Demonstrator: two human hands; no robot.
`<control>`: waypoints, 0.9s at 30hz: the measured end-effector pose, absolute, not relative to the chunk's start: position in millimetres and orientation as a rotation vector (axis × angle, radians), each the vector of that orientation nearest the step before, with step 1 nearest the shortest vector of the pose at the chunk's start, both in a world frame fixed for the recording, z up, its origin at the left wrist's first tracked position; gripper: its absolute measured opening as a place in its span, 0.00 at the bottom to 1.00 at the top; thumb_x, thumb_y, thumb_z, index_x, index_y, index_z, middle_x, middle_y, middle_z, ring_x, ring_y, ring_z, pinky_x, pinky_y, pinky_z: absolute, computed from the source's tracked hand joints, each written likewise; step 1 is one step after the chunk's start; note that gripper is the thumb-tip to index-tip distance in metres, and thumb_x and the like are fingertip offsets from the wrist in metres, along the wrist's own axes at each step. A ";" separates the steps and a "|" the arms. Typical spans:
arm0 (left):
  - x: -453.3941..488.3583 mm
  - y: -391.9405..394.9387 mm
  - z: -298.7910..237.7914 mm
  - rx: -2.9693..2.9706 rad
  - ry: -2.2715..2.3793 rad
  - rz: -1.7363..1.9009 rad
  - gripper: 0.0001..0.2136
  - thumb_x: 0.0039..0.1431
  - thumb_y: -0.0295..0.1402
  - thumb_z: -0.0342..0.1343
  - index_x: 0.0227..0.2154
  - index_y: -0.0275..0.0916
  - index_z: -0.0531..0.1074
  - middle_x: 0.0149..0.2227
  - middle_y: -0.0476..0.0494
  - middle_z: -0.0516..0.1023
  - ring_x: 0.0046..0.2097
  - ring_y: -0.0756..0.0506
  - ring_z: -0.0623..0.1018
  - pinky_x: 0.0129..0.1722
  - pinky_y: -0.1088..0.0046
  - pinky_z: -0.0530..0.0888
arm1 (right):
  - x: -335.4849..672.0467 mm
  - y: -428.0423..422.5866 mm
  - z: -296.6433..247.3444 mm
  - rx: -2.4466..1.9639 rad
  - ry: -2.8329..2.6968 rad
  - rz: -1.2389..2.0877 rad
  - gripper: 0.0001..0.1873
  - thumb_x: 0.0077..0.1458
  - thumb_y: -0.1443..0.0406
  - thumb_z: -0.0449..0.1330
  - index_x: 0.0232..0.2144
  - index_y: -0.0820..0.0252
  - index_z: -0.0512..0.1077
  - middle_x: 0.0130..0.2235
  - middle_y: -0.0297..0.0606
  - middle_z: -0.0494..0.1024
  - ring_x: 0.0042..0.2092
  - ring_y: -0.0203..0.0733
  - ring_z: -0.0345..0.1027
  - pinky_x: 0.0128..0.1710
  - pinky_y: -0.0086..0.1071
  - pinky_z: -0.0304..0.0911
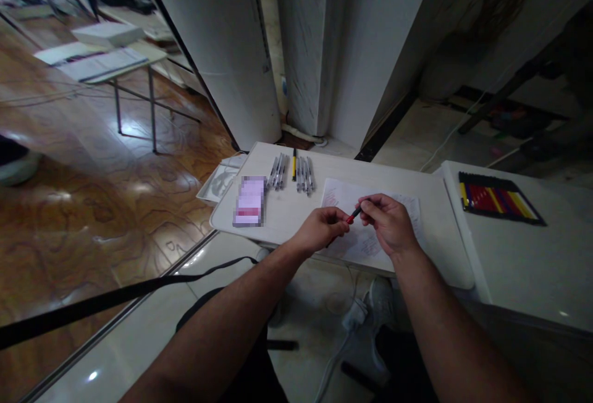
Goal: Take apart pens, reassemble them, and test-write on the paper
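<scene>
Over the written sheet of paper point(370, 243) on the small white table, my two hands hold a slim red and black pen point(354, 213) between them. The fingers of my left hand point(319, 230) pinch its red end. My right hand point(389, 220) grips the black end between thumb and fingertips. Beyond my left hand lie two groups of clear pens, a left group point(278, 172) and a right group point(304, 176). A yellow and black pen point(294, 165) lies between the groups. Nearer the table's left end is a pixelated, phone-shaped thing point(251, 199).
A dark-edged pack of coloured pens point(503, 200) lies on the adjoining white surface at right. Below the table, a white power strip point(356, 314) and its cable rest on the floor. A black strap point(185, 279) crosses at left. Pale columns stand behind the table.
</scene>
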State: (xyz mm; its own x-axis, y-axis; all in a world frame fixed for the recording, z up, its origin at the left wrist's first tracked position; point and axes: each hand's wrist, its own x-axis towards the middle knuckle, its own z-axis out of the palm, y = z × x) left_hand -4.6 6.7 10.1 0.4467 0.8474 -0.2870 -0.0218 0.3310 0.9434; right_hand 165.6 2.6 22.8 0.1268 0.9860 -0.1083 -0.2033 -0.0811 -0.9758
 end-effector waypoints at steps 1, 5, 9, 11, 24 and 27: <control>-4.2 6.4 10.1 1.093 0.956 0.709 0.13 0.46 0.37 0.63 0.33 0.34 0.74 0.20 0.53 0.69 0.19 0.56 0.62 0.20 0.78 0.56 | 165.2 2.8 22.5 -1.201 -0.913 1.253 0.12 0.42 0.60 0.70 0.28 0.60 0.76 0.27 0.34 0.77 0.25 0.33 0.65 0.23 0.27 0.61; -2.1 6.0 5.4 1.166 0.978 0.806 0.12 0.45 0.35 0.64 0.30 0.34 0.73 0.21 0.54 0.68 0.22 0.56 0.63 0.24 0.78 0.59 | 163.2 3.6 20.4 -1.238 -0.928 1.199 0.13 0.41 0.59 0.71 0.25 0.60 0.73 0.21 0.30 0.73 0.22 0.32 0.63 0.22 0.27 0.59; -0.7 6.8 -1.3 1.251 1.000 0.852 0.10 0.46 0.33 0.63 0.30 0.34 0.73 0.25 0.52 0.72 0.26 0.54 0.67 0.27 0.77 0.62 | 162.0 4.3 17.4 -1.271 -0.946 1.145 0.15 0.41 0.59 0.72 0.24 0.60 0.71 0.20 0.28 0.71 0.21 0.31 0.61 0.21 0.27 0.57; -0.5 7.2 -1.1 1.259 1.003 0.855 0.10 0.46 0.33 0.63 0.30 0.34 0.74 0.26 0.51 0.73 0.27 0.53 0.68 0.28 0.76 0.63 | 161.8 4.6 16.6 -1.282 -0.945 1.136 0.15 0.40 0.59 0.72 0.24 0.60 0.71 0.20 0.28 0.71 0.20 0.30 0.61 0.20 0.27 0.56; -5.9 7.5 6.6 0.969 0.837 0.682 0.13 0.50 0.39 0.61 0.32 0.32 0.76 0.27 0.44 0.77 0.26 0.52 0.73 0.25 0.77 0.63 | 163.2 1.7 26.6 -1.148 -0.861 1.334 0.12 0.43 0.62 0.69 0.32 0.61 0.79 0.31 0.37 0.80 0.25 0.30 0.64 0.23 0.26 0.60; -6.0 7.9 4.9 0.976 0.827 0.682 0.15 0.50 0.41 0.62 0.32 0.32 0.76 0.27 0.45 0.76 0.26 0.52 0.72 0.24 0.77 0.63 | 163.4 1.8 26.2 -1.148 -0.873 1.327 0.11 0.43 0.62 0.69 0.31 0.61 0.78 0.30 0.37 0.80 0.25 0.31 0.64 0.23 0.26 0.60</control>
